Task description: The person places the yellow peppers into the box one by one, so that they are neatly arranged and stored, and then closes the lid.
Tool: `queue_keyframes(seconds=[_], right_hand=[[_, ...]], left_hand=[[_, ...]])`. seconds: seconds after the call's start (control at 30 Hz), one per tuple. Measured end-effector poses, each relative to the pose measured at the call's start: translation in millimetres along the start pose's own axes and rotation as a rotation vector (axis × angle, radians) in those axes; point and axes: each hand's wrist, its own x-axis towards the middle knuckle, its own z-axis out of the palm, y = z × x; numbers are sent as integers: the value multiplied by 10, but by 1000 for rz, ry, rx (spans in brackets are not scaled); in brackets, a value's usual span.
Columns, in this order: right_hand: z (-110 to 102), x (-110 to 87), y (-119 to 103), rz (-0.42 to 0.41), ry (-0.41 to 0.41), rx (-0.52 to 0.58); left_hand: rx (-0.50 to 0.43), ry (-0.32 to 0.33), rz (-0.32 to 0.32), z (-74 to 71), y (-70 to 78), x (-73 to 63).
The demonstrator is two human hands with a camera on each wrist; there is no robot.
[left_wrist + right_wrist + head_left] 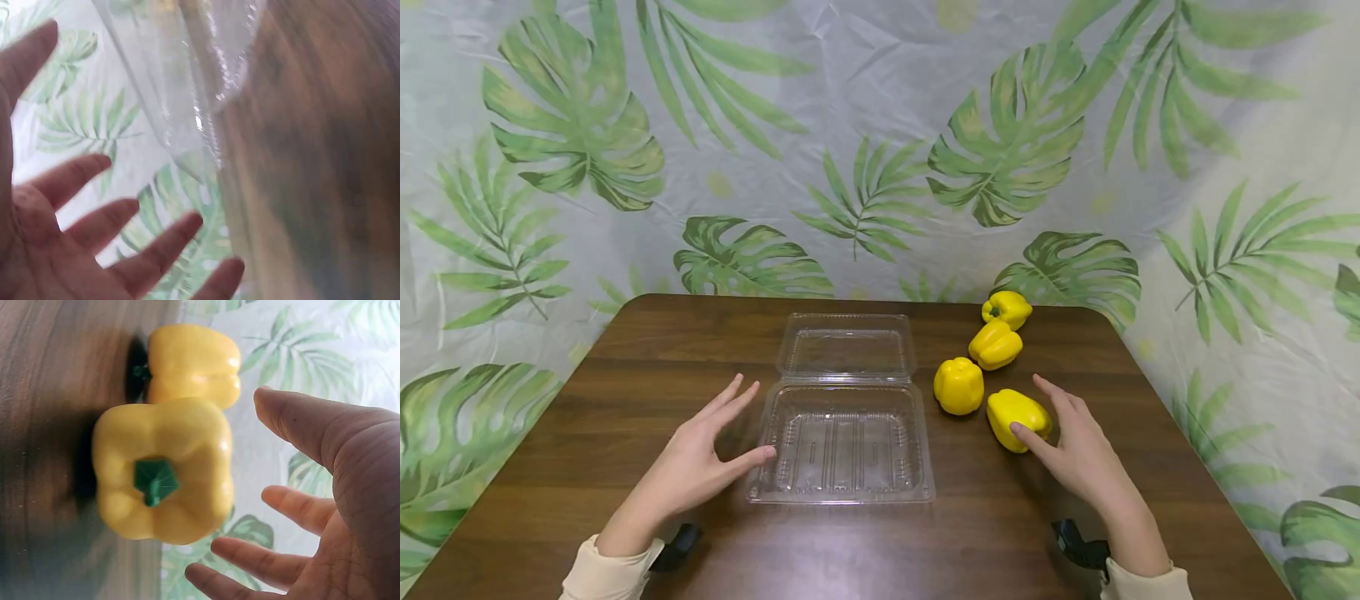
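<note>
A clear plastic clamshell container lies opened out on the table, its lid folded back toward the wall. My left hand hovers at the container's left side, fingers spread and the thumb overlapping its edge in the head view. Over on the right, my right hand holds nothing, its spread thumb and fingers beside the nearest yellow bell pepper. That pepper shows its green stem in the right wrist view. More yellow peppers lie behind it: one upright pepper, a tilted pepper and a far pepper.
The brown wooden table ends at the back against a leaf-patterned curtain. A dark strap-like device is at the left wrist, and a similar device at the right.
</note>
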Motion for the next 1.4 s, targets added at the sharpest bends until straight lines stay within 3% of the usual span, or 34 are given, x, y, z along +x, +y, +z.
queue_keyframes(seconds=[0.53,0.97,1.4], right_hand=[[102,6,89,-31,-25,36],[141,5,164,-31,-12,20],[139,-32,163,-9,-22,8]], left_hand=[[-212,-113,191,106,-317,-75],[-314,-157,237,150,-419,-80],[-343,-175,258,153,-418,-75]])
